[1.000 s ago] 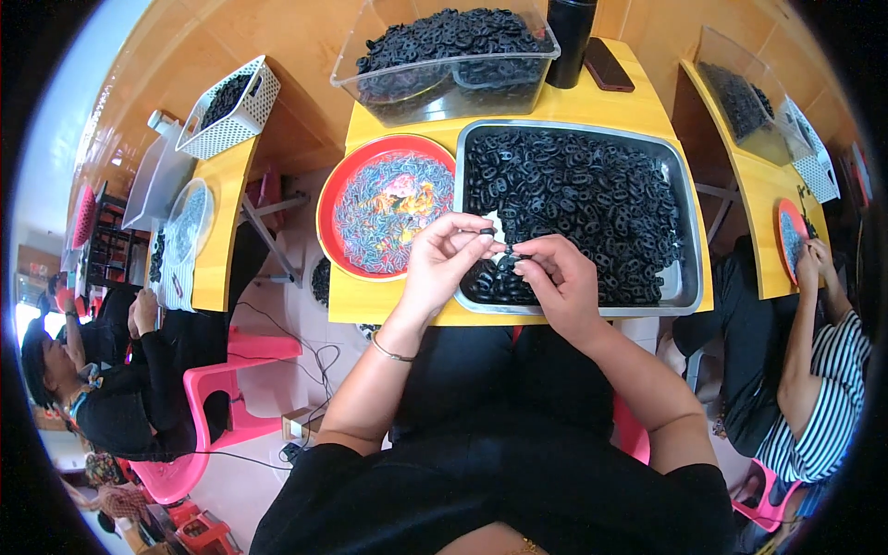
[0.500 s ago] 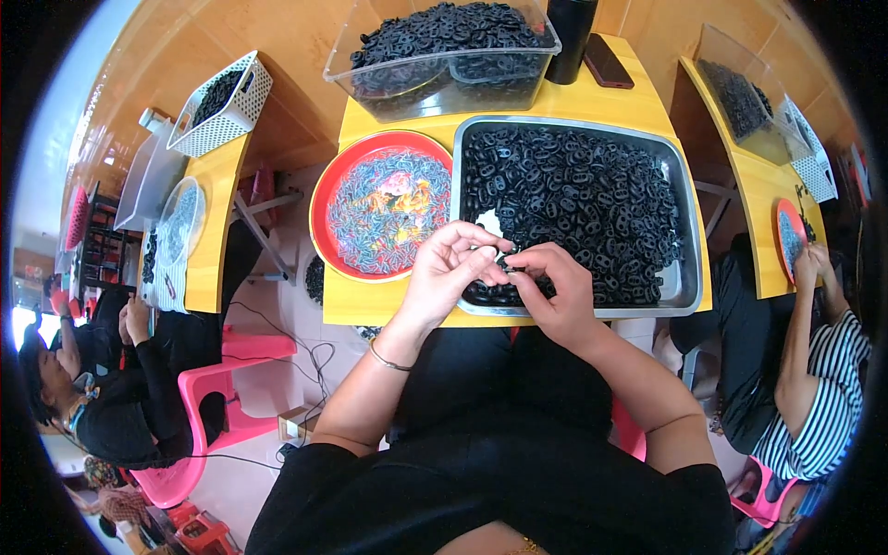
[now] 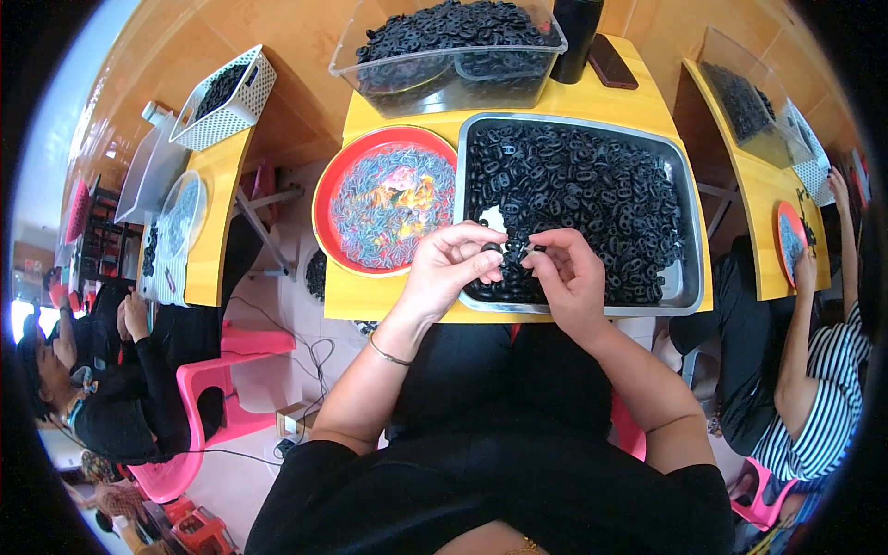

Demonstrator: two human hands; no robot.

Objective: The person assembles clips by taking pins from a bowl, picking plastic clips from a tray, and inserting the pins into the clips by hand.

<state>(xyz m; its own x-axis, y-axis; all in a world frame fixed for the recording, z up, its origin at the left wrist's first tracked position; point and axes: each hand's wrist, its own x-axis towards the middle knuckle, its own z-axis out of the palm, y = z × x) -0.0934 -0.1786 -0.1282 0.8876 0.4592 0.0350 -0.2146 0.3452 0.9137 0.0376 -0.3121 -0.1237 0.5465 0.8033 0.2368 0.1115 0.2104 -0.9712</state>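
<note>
My left hand (image 3: 442, 266) is closed in a pinch on a small black oval piece (image 3: 491, 248) over the left part of a steel tray. Close to its right, my right hand (image 3: 571, 274) has thumb and fingertips pressed together; a tiny pale thing seems to show there, too small to name. A gap separates the two hands. The steel tray (image 3: 696, 231) holds a thick layer of black oval pieces (image 3: 592, 203) with two holes each. Left of it stands a red round plate (image 3: 326, 199) with many thin silvery-grey bits (image 3: 370, 222) over its printed flower pattern.
A clear plastic bin (image 3: 444, 92) heaped with black pieces stands at the yellow table's (image 3: 356, 301) far side. Beside it are a dark cylinder (image 3: 575, 42) and a phone (image 3: 611, 63). People sit at neighbouring tables left and right. A pink chair (image 3: 208, 379) and cables lie left.
My hands have drawn apart, the right one shifting slightly right, and the black piece in my left fingers now shows. At the right table, a co-worker's hand has risen toward the white basket.
</note>
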